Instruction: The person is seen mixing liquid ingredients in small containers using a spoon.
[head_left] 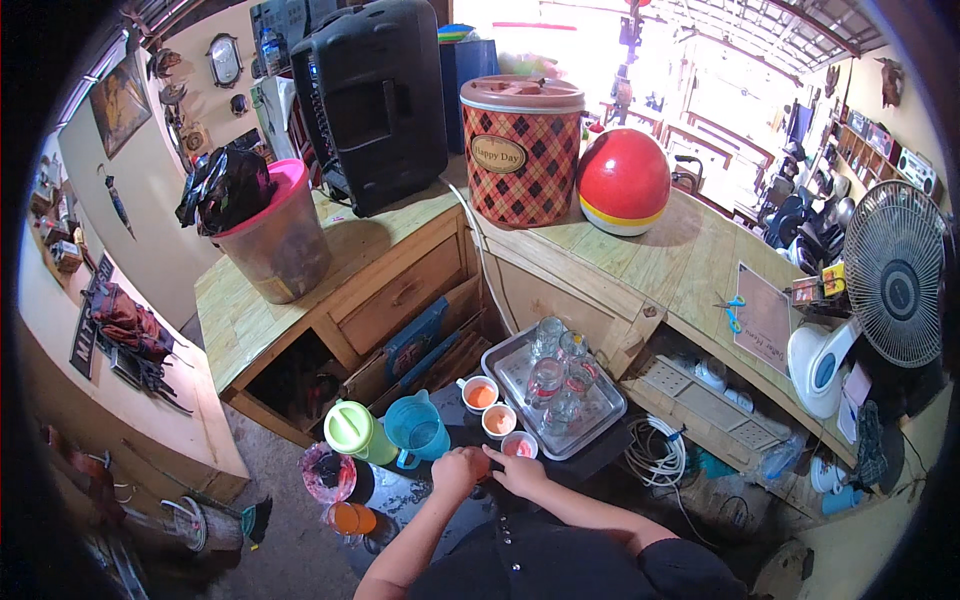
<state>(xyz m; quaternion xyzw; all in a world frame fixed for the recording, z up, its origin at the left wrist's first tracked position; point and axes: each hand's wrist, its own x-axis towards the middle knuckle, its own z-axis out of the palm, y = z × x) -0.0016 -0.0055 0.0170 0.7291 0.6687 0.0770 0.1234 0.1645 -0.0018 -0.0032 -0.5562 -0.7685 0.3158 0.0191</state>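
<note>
My left hand (458, 472) is closed at the near edge of a dark table, with its fingers curled. Close against it, my right hand (518, 476) reaches in with bent fingers. A bit of orange-red shows between them, too hidden to name. Just beyond my hands, three white cups stand in a slanting row: a near cup (519, 446) with reddish contents, a middle cup (499, 421) with pale orange contents and a far cup (480, 395) with orange contents. To the left are a blue plastic jug (417, 428) and a lidded light-green pitcher (360, 432).
A metal tray (606, 414) holds several upturned-looking glass mugs (547, 378) at right. Orange drinks (350, 518) and a pink-rimmed plastic bag (328, 472) sit at left. Behind, a wooden counter (400, 250) carries a black speaker (370, 110), a plaid drink cooler (522, 190) and a fan (895, 275).
</note>
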